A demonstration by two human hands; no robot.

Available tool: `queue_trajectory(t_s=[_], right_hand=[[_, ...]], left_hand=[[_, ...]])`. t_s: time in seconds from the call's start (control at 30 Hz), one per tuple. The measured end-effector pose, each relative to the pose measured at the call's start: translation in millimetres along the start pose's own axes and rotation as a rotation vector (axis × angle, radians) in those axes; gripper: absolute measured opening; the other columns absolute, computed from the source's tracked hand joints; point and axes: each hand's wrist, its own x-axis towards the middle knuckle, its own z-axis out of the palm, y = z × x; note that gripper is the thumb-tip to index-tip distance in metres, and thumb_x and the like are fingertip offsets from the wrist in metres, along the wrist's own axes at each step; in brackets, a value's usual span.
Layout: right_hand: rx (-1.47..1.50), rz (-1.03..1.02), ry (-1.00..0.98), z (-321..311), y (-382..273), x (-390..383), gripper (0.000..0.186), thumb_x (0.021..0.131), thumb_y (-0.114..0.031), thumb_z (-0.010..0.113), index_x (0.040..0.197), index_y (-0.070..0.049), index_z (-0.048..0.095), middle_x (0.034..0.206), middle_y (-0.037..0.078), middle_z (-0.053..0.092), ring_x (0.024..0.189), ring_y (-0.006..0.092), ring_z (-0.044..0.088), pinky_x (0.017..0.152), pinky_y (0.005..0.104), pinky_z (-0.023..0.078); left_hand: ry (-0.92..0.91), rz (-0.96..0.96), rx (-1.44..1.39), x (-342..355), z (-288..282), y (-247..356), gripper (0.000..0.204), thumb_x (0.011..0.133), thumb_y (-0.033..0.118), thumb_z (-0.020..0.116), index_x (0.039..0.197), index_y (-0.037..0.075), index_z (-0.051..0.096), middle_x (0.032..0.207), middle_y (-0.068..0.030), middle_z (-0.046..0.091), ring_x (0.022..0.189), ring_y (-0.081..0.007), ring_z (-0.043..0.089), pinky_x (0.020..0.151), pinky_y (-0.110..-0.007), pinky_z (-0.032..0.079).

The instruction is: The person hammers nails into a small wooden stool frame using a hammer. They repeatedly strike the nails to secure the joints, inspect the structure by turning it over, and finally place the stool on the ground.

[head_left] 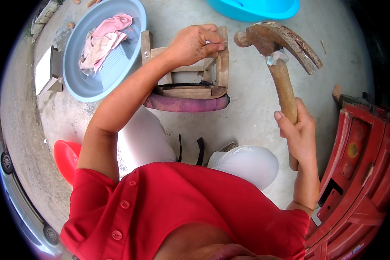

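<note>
My left hand [195, 43] is pinched at the upper right rail of a small wooden frame [222, 73], on something I cannot make out between the fingertips. The frame has a purple padded bar [184, 104] along its near side and rests between my knees and the basins. My right hand [298, 130] grips the wooden handle of a claw hammer [281, 84], its rusty head raised to the right of the frame, with pale wrapping where head and handle meet. Two black strips [200, 149] show between my legs, below the frame.
A light blue basin [73, 73] with pink cloths [108, 28] is at upper left, a bright blue basin [260, 13] at top. A red basin [65, 160], a white board [45, 71] and a parked car [17, 190] are leftward. A battered red metal body [355, 173] stands close at right.
</note>
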Motion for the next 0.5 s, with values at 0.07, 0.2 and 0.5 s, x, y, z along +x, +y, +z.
queue_trajectory(t_s=[0.07, 0.2, 0.5], right_hand=[[0.006, 0.003, 0.001, 0, 1, 0, 0.019, 0.086, -0.017, 0.064, 0.094, -0.003, 0.055, 0.058, -0.002, 0.043, 0.054, 0.0066, 0.038, 0.048, 0.0261, 0.033], [-0.003, 0.001, -0.008, 1, 0, 1, 0.019, 0.086, -0.018, 0.064, 0.094, -0.004, 0.054, 0.058, -0.001, 0.043, 0.053, 0.0071, 0.039, 0.048, 0.0265, 0.033], [-0.07, -0.058, -0.041, 8, -1, 6, 0.022, 0.087, -0.02, 0.064, 0.097, -0.003, 0.053, 0.058, 0.001, 0.045, 0.052, 0.0091, 0.041, 0.048, 0.0279, 0.035]], left_hand=[[-0.005, -0.004, -0.004, 0, 0, 1, 0.012, 0.084, 0.011, 0.066, 0.094, 0.005, 0.068, 0.081, -0.0037, 0.058, 0.073, -0.0172, 0.056, 0.068, -0.029, 0.046], [0.018, 0.047, 0.084, 1, 2, -3, 0.008, 0.081, 0.014, 0.067, 0.089, 0.012, 0.069, 0.08, -0.0032, 0.06, 0.073, -0.0248, 0.06, 0.065, -0.034, 0.046], [0.011, 0.07, 0.142, -1, 1, 3, 0.006, 0.081, 0.011, 0.067, 0.085, 0.007, 0.067, 0.079, -0.0043, 0.058, 0.07, -0.0226, 0.056, 0.064, -0.032, 0.045]])
